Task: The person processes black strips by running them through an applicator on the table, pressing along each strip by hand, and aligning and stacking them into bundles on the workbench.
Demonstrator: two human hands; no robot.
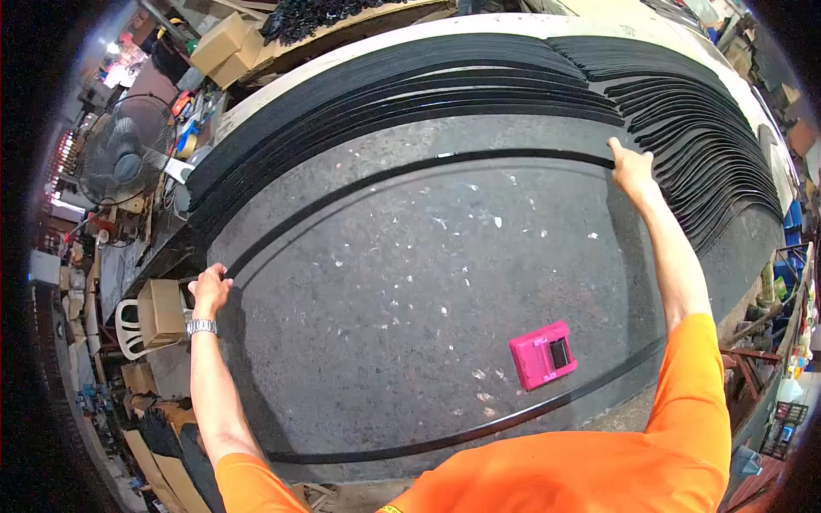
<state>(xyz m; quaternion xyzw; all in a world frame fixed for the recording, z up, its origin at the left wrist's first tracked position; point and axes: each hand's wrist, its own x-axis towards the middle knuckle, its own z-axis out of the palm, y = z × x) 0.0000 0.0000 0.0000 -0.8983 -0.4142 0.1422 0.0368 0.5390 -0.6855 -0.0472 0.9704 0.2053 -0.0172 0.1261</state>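
A long black strip (376,175) runs in a curve across the dark work table, stretched between my two hands. At its left end, my left hand (209,291), with a metal watch at the wrist, has its fingers closed on the strip. My right hand (634,171) pinches the other end near the stacked strips; its index finger sticks out. A second black strip (479,430) lies along the near edge, by my body. The pink plastic block (544,355) with a black insert rests on the table at the right, apart from both hands.
Many black strips (359,98) lie stacked along the far side, with a wavy pile (710,145) at the right. Beyond the left end are a fan (128,154), a white chair (128,329) and a cardboard box (161,312). More boxes (227,50) stand behind.
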